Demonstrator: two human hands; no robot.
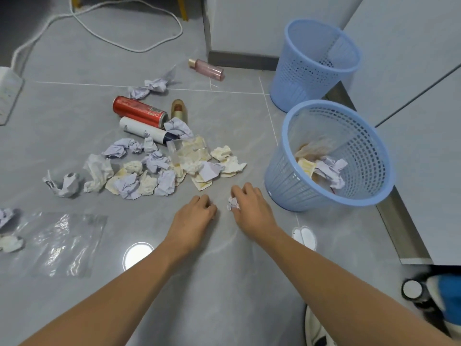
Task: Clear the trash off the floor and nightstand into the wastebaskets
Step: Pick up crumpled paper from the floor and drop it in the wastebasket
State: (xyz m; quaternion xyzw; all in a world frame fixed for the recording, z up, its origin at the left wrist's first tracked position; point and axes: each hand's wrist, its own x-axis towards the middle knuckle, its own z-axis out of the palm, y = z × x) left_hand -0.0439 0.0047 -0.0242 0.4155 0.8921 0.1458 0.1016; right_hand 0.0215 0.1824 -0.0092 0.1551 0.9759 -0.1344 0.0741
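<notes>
A heap of crumpled paper (154, 171), white, lilac and yellowish, lies on the grey floor. Behind it lie a red can (139, 111), a white spray can (143, 131) and a small gold-capped bottle (179, 109). A pink bottle (207, 69) lies further back. My right hand (249, 208) grips a small crumpled paper ball (232, 204) just above the floor, left of the near blue wastebasket (369, 196), which holds crumpled paper. My left hand (194, 218) has curled fingers close to the floor; whether it holds anything is hidden. The far blue wastebasket (299, 78) stands behind.
A clear plastic bag (64, 240) lies flat at the left with paper balls (10, 243) beside it. A white cable (104, 38) and a power strip (7, 93) lie at the back left. White furniture (411, 71) borders the right. A shoe (304, 237) shows near my right arm.
</notes>
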